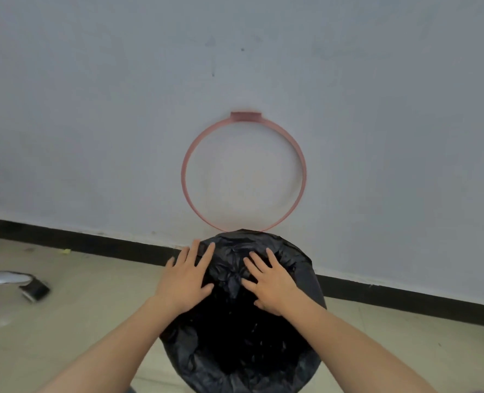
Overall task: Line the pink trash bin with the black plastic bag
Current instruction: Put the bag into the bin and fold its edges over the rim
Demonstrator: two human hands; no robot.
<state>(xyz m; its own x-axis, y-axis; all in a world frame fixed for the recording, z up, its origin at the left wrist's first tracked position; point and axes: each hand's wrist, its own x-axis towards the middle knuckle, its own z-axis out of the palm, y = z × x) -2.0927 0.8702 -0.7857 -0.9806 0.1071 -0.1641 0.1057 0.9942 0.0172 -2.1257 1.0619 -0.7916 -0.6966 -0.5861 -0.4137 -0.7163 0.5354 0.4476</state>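
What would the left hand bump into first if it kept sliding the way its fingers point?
The left hand points toward the wall. It would probably cross the far edge of the black bag, then reach the pink ring leaning against the wall. Depth is hard to judge from this view.

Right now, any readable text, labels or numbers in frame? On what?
None legible.
black plastic bag: no print visible.
pink ring against the wall: no lettering.
Dark marks on the wall: smudges, not text.
Chair caster: too blurred to tell.
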